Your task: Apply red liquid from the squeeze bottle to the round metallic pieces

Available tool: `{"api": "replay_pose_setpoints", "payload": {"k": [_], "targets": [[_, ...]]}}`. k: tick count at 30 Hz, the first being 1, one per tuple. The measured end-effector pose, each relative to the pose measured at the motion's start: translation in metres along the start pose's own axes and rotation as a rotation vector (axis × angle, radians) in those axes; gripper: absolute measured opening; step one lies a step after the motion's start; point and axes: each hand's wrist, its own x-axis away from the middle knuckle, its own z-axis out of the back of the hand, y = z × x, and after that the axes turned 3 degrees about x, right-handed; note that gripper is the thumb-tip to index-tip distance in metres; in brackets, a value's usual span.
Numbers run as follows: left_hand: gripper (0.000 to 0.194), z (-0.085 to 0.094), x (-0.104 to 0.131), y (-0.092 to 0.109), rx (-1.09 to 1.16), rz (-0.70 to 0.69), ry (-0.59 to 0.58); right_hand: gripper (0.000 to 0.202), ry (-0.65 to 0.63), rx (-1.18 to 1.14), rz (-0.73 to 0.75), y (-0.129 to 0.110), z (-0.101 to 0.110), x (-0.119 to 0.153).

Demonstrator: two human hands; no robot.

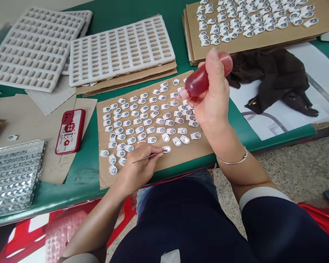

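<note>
My left hand (141, 162) pinches thin metal tweezers (144, 159), their tip on a small round white piece (167, 149) near the front edge of a cardboard sheet (142, 175). Rows of similar pieces, each with a round metallic-looking centre and a white tab, cover the sheet. Above its right part my right hand (214, 95) is wrapped round a soft bottle of red liquid (199, 82). The bottle is tilted, its pale nozzle pointing down and left over the pieces. Whether the nozzle touches anything is unclear.
White slotted trays (123, 47) lie at the back left. A red-framed phone (70, 131) and a clear sheet of shiny parts (13, 175) are at the left. Another cardboard sheet (244, 42) holds many pieces at the back right, behind a dark cloth (279, 78).
</note>
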Motion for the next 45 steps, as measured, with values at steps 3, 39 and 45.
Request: {"api": "replay_pose_setpoints", "payload": {"k": [3,39,45], "targets": [[0.01,0.0,0.0,-0.001,-0.02,-0.012,0.0,0.037,-0.014,-0.003,-0.008,-0.002,0.0,0.001],[0.008,0.002,-0.032,-0.012,-0.068,-0.023,0.063,0.044,-0.018,0.036,-0.027,-0.006,-0.003,0.006],[0.008,0.003,-0.036,-0.01,-0.089,-0.036,0.031,0.042,-0.038,-0.002,-0.04,-0.005,-0.003,0.006]]}}
